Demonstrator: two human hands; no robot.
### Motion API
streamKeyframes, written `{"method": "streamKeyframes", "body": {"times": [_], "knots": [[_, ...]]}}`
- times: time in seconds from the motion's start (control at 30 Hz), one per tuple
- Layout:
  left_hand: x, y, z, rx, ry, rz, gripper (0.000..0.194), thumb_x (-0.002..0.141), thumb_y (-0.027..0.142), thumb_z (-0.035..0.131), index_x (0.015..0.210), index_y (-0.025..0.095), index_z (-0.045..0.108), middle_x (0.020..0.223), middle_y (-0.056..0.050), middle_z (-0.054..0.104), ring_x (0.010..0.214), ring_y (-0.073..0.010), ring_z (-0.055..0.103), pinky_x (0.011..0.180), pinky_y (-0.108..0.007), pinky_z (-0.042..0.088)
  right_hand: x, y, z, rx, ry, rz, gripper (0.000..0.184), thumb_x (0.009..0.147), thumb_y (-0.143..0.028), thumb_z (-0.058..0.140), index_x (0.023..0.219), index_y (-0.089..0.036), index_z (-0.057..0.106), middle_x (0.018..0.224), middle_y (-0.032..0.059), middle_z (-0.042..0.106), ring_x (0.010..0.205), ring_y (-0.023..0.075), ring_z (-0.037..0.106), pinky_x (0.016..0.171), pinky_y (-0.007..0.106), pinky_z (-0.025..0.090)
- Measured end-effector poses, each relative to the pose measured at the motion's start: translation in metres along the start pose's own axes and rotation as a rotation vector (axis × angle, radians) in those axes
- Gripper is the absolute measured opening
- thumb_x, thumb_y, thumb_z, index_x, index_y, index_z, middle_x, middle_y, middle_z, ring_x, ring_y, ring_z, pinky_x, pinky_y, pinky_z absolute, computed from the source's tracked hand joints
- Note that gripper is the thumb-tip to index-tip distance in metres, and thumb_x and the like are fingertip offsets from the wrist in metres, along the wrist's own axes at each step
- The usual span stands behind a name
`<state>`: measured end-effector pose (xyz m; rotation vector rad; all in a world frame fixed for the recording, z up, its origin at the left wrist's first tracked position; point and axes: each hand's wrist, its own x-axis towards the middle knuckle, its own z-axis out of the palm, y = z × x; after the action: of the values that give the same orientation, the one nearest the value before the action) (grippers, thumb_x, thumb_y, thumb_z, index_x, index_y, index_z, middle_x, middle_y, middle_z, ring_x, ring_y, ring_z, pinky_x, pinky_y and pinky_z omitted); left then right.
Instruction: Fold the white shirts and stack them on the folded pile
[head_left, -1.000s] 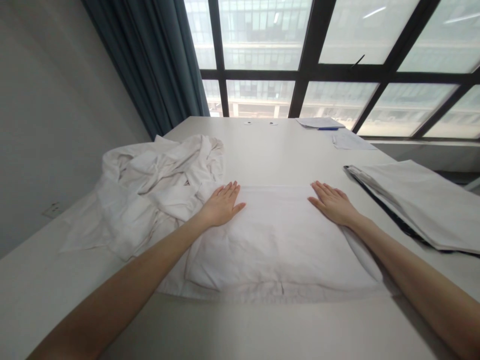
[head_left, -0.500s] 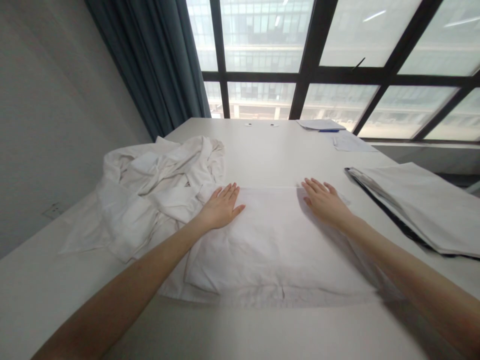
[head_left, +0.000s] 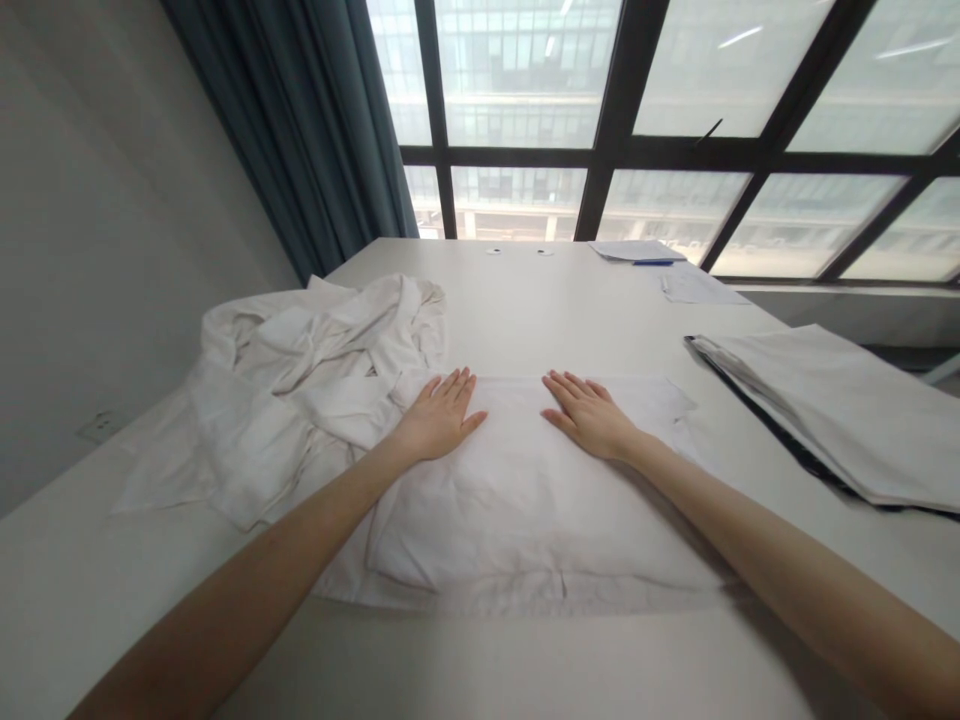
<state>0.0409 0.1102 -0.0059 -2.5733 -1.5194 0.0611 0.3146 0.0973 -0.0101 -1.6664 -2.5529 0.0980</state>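
Tabletop (head_left: 540,310); both hands (head_left: 441,420) (head_left: 589,415) flat on cloth (head_left: 525,510)

The far side is taken up by a dark-framed window (head_left: 675,152) — daylight let in, a building (head_left: 525,80) seen beyond! At left, a grey wall (head_left: 97,240) is met by a blue curtain (head_left: 315,130); a white table (head_left: 517,310) is lit.

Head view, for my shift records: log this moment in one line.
left hand: palm-down, spread white cloth | right hand: palm-down, same cloth | crumpled white fabric: left side
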Motion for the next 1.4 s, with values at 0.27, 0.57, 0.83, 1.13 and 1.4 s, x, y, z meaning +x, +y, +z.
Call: {"method": "streamKeyframes", "body": {"times": [0.27, 0.57, 0.83, 1.13, 1.4], "knots": [[-0.001, -0.002, 0.001, -0.007, 0.007, 0.015, 0.066, 0.102, 0.046, 0.024, 0.151, 0.002, 0.029, 0.159, -0.018, 0.026, 0.149, -0.0255, 0.023, 0.120, -0.043, 0.019, -0.025, 0.026, -0.001, -0.054, -0.003, 0.097, 0.064, 0.100, -0.057, 0.017, 0.156, -0.027, 0.026, 0.162, 0.0051, 0.023, 0.148, 0.0251, 0.022, 0.117, 0.052, 0.024], [-0.001, -0.003, 0.004, -0.025, 0.025, 0.030, 0.065, 0.102, 0.046, 0.024, 0.152, 0.004, 0.029, 0.159, -0.018, 0.026, 0.149, -0.0250, 0.021, 0.120, -0.043, 0.018, -0.057, 0.060, 0.003, -0.119, 0.051, 0.177, 0.062, 0.100, -0.054, 0.019, 0.155, -0.028, 0.029, 0.161, 0.0044, 0.027, 0.147, 0.0266, 0.026, 0.113, 0.055, 0.030], [-0.002, -0.003, 0.003, -0.029, 0.020, 0.027, 0.065, 0.102, 0.047, 0.023, 0.152, 0.006, 0.029, 0.159, -0.017, 0.026, 0.149, -0.0242, 0.021, 0.120, -0.041, 0.017, -0.069, 0.084, 0.008, -0.136, 0.082, 0.207, 0.061, 0.099, -0.054, 0.021, 0.154, -0.032, 0.029, 0.160, 0.0030, 0.030, 0.146, 0.0248, 0.030, 0.115, 0.051, 0.029], [0.015, 0.003, -0.008, -0.021, 0.004, -0.003, 0.060, 0.102, 0.041, 0.028, 0.149, 0.004, 0.033, 0.160, -0.019, 0.024, 0.149, -0.0277, 0.020, 0.119, -0.045, 0.019, -0.047, 0.086, -0.007, -0.155, 0.145, 0.200, 0.057, 0.098, -0.047, 0.028, 0.145, -0.020, 0.044, 0.155, 0.0132, 0.039, 0.144, 0.0309, 0.032, 0.114, 0.058, 0.023], [-0.050, 0.071, -0.025, -0.162, -0.027, 0.316, 0.057, 0.103, 0.047, 0.028, 0.148, 0.013, 0.037, 0.158, -0.013, 0.031, 0.148, -0.0243, 0.024, 0.117, -0.046, 0.026, -0.081, -0.011, -0.008, 0.122, 0.125, -0.089, 0.053, 0.098, -0.042, 0.037, 0.146, -0.021, 0.042, 0.149, 0.0110, 0.049, 0.137, 0.0241, 0.044, 0.115, 0.049, 0.031]]}}
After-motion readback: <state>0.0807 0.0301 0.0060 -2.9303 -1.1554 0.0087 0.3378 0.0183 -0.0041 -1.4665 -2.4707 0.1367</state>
